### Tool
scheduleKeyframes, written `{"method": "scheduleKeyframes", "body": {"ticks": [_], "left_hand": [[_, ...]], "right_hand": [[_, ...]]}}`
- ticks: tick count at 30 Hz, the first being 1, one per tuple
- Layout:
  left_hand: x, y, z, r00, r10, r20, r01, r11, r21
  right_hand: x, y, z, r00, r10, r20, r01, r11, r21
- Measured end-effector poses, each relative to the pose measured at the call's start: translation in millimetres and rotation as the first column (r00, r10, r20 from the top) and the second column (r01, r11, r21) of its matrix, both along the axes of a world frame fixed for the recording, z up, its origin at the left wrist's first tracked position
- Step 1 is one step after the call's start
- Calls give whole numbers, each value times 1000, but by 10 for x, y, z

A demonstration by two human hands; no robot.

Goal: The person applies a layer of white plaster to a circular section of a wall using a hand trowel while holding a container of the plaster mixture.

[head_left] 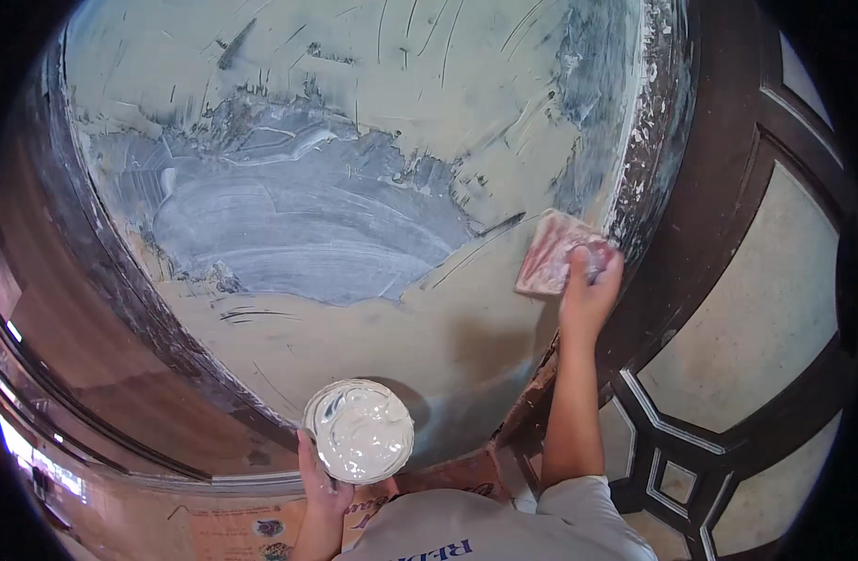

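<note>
My left hand grips a round tub from below and its left side, with the thumb up along the wall of the tub. Glossy off-white paste fills it, with swirls on top. Closed around a flat, square, pinkish putty spreader, my right hand has its thumb lying on the face. White paste smears both the spreader and the fingers. The spreader is at the right side of the wall panel, which is coated in cream paste around a bluish-grey patch; contact with the wall is hard to tell.
A dark, flaking frame edge borders the panel at right, and a brown wooden frame curves along its left. Dark lattice with pale panels stands farther right. Printed orange sheeting lies low at left.
</note>
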State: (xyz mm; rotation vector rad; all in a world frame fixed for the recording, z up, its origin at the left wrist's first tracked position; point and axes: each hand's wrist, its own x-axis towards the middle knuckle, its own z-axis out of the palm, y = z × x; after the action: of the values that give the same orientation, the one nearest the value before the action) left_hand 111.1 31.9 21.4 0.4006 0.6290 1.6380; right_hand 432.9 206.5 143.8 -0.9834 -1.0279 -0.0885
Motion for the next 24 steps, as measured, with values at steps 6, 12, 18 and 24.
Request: {"method": "scheduleKeyframes", "body": {"ticks": [6,12,18,24], "left_hand": [[30,9,7,999,-33,12,33,999,-1],[82,0,47,1000,-5,-19,5,1000,16],[154,42,-22,999,-36,-13,36,999,-12],[163,88,-8,999,-49,7,49,999,-17]], "right_hand": [[-277,-167,-90,907,210,366,-138,967,-215],[69,-230,189,995,-99,-15,100,989,111],[-164,-264,147,711,-257,654,203,966,159],[-589,-568,-943,638,-63,767,79,997,16]]}}
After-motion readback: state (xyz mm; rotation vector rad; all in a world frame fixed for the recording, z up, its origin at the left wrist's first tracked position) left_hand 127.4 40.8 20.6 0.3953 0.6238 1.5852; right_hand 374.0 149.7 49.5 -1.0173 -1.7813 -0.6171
